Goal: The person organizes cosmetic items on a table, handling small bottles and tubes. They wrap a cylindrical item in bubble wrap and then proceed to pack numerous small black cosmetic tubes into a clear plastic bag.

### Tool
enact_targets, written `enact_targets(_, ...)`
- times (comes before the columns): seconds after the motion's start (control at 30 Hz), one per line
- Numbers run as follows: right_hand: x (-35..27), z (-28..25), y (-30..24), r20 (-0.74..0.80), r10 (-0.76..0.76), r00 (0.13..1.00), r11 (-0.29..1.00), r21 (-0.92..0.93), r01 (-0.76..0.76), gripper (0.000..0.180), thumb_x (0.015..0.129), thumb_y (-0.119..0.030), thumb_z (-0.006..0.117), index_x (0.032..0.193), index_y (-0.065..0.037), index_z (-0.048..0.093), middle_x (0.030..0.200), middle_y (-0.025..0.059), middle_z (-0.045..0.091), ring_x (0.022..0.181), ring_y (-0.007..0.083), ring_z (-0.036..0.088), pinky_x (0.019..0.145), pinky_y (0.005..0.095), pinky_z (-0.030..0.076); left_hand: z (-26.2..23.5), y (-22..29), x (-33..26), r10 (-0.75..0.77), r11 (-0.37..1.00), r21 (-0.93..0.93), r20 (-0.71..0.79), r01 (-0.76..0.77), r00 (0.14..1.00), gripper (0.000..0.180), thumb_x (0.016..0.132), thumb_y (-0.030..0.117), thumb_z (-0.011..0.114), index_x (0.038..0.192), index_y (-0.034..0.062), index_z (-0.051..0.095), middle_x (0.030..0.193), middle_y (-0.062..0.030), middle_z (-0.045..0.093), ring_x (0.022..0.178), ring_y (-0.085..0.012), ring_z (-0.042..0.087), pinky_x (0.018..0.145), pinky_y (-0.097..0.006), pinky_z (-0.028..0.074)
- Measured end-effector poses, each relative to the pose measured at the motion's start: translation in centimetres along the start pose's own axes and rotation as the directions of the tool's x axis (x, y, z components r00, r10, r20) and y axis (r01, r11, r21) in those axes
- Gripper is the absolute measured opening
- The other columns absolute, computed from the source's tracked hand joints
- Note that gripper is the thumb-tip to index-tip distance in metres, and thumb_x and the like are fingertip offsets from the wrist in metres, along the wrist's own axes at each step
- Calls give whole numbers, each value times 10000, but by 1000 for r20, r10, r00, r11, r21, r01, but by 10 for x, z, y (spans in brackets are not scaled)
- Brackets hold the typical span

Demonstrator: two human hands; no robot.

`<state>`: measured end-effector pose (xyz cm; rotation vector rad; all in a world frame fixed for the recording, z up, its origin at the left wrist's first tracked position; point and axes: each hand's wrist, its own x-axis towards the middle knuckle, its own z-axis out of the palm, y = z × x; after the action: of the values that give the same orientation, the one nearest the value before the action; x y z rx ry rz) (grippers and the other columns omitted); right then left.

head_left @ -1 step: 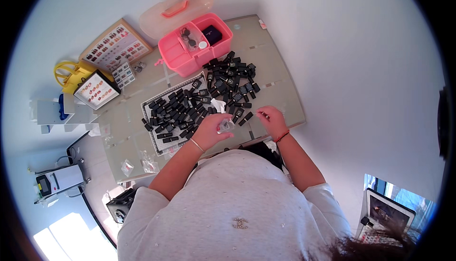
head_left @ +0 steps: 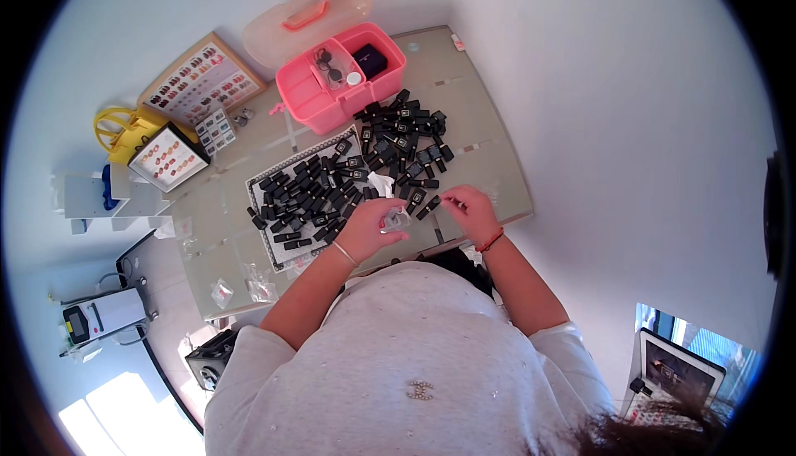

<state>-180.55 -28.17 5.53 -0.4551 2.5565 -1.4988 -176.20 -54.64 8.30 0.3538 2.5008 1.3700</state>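
Note:
My left hand is closed on a small clear plastic wrapper just above the near edge of the glass table. My right hand hovers a little to its right with the fingertips pinched together; whether anything is between them is too small to see. Several small black tubes lie scattered right in front of both hands. More black tubes fill a rectangular tray with a patterned rim. A crumpled white scrap lies among the tubes.
An open pink storage box with a clear lid stands at the far side of the table. Framed colour sample boards and a yellow bag sit at the far left. Small clear bags lie near the left front edge.

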Motion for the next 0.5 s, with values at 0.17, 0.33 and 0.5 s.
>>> enact_targets(0.17,3,11,-53,104,-268,958,962,-19,272,204,832,-67,719,1036,-70,715,900,93,658,811,270,644,712,363,529,2,4,6,91,995,28,-8,-90,996,632,687,248,868,1240,52,634,1039,-131,676,841,-274,624,798,-364,526)
enact_targets(0.33,3,13,-63,175,-223,959,971,-50,234,234,829,-61,714,1062,-75,712,920,100,647,843,277,648,740,364,531,2,6,9,26,999,38,71,-29,997,672,678,267,877,1265,66,619,1115,-124,657,891,-267,608,819,-365,515)
enact_targets(0.5,9,-7,-40,-14,-4,1000,998,-56,3,244,858,-49,668,1098,-76,704,1000,126,655,870,298,651,769,366,536,-1,4,5,31,999,-12,11,-31,999,637,693,265,871,1246,56,635,1053,-128,676,821,-256,609,778,-355,519)
